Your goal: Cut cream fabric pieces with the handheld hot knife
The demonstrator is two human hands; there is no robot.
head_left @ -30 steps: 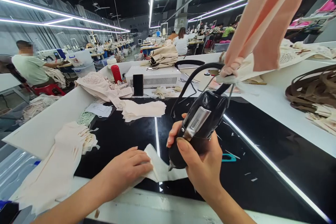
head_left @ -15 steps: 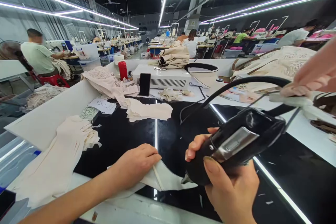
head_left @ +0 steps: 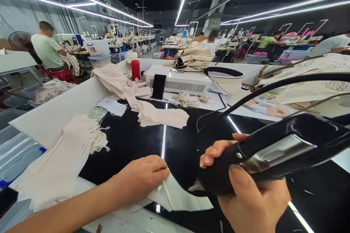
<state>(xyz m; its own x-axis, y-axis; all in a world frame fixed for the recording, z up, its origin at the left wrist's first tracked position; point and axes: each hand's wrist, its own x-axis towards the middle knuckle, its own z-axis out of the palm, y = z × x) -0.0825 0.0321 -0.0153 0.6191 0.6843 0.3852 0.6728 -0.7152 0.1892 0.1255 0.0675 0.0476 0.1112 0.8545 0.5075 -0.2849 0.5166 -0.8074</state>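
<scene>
My right hand is wrapped round a black handheld power tool with a silver plate on its side and a thick cable. Its small metal tip points left, at the curved edge of a pale fabric piece; I cannot tell whether it touches. My left hand presses on this piece, fingers closed together over its left part. A narrow cream strip runs from under the fingertips across the fabric. The glossy black tabletop lies beneath.
Cream fabric stacks lie at left and behind. A phone leans against a white vented box; a red bottle stands beside it. The tool's cable arches overhead right. A co-worker sits at left.
The tool in my right hand has shifted right and its tip has turned slightly. Another hand at the cable, upper right, has left the view. The camera view has shifted a little.
</scene>
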